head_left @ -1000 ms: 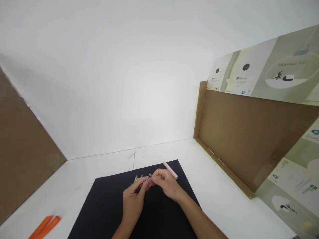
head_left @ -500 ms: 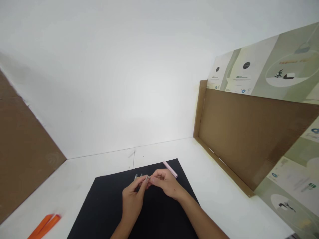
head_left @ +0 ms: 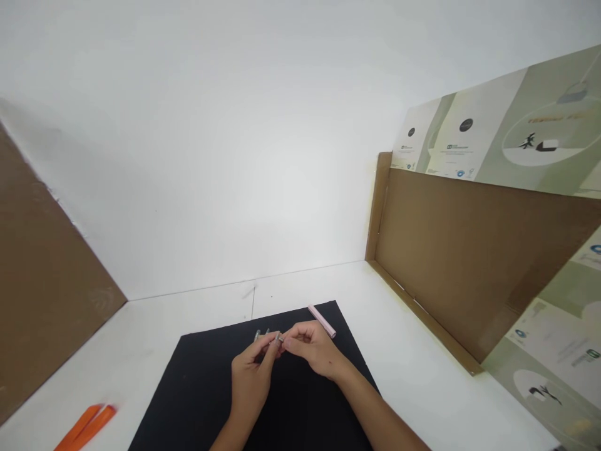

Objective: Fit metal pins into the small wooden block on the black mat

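My left hand (head_left: 251,366) pinches a small, slim metallic piece (head_left: 280,338) between thumb and fingers above a black mat (head_left: 206,382). From the other side, the fingertips of my right hand (head_left: 313,351) close on the same piece. It is too small and too covered by fingers for me to name. A pale pink rod (head_left: 322,321) lies on the mat just beyond my right hand. Behind my left fingers, small greyish pieces (head_left: 257,335) show in part; I cannot tell whether they rest on the mat or touch that hand.
An orange two-armed object (head_left: 87,429) lies on the white table (head_left: 150,357) at lower left. A brown cardboard panel (head_left: 51,288) stands on the left. To the right is an upright cardboard box (head_left: 469,250) with printed flaps. A white wall (head_left: 235,138) rises behind.
The hands stay together with the small piece between them; only slight finger movement shows. The whole view has shifted a little.
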`<action>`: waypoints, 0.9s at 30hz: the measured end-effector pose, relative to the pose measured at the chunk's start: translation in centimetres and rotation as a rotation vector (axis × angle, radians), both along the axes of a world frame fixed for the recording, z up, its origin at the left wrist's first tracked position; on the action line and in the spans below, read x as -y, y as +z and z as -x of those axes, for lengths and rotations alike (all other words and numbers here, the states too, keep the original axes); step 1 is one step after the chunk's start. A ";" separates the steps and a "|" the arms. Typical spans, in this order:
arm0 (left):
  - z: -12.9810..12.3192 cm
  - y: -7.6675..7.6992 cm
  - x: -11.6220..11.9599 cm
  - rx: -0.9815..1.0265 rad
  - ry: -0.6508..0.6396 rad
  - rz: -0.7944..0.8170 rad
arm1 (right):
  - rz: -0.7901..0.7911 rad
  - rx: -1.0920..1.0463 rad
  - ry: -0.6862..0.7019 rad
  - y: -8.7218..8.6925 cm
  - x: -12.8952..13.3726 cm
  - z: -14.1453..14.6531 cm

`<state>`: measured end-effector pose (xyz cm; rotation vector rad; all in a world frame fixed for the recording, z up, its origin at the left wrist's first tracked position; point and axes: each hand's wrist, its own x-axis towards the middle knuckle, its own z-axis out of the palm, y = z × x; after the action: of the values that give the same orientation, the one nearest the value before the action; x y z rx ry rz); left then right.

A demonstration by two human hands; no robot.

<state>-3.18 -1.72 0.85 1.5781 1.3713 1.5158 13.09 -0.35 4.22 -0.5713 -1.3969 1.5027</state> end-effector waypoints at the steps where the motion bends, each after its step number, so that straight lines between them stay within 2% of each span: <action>1: 0.0 0.0 0.0 -0.001 -0.011 0.004 | 0.001 0.001 -0.030 0.0 -0.1 0.1; 4: -0.2 0.2 0.1 -0.016 -0.031 0.003 | 0.031 -0.012 -0.076 -0.2 -0.3 0.3; 14: -0.2 0.4 0.3 -0.008 -0.028 -0.013 | 0.043 0.003 -0.064 -0.1 -0.3 0.3; 27: -0.1 0.3 0.2 0.036 -0.015 0.002 | 0.029 0.026 0.003 0.5 0.2 0.0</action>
<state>-3.05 -1.88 1.14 1.5494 1.3379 1.5261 13.10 -0.57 4.70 -0.6090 -1.3976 1.5250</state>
